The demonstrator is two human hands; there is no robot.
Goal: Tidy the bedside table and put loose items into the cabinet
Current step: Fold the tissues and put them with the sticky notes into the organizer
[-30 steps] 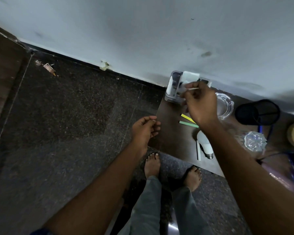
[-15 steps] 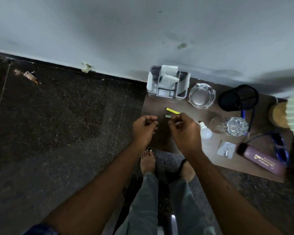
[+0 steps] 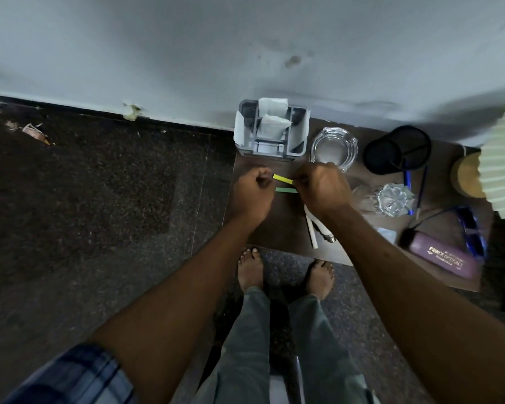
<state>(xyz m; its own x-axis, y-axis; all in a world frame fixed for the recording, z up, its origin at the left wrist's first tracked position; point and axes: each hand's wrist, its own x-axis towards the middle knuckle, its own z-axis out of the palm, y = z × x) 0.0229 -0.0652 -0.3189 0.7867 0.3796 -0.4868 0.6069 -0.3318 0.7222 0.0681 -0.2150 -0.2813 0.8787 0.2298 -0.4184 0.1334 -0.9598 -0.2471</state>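
Seen from above, a person stands barefoot at the left end of a dark wooden table against a pale wall. Both hands hover over the table near its left edge. A yellow strip and a green strip lie flat between them, the green one nearer the person.

The left hand has its fingers curled in, just beside the left end of the yellow strip; whether they hold anything cannot be told. The right hand is also curled, its fingers meeting the right ends of both strips; whether it pinches them is hidden.

At the far left corner stands a grey organiser with white papers. To its right along the far edge are a glass ashtray and a black mesh cup. A white stick lies by the near edge, partly under the right forearm. A purple case lies near the right end.
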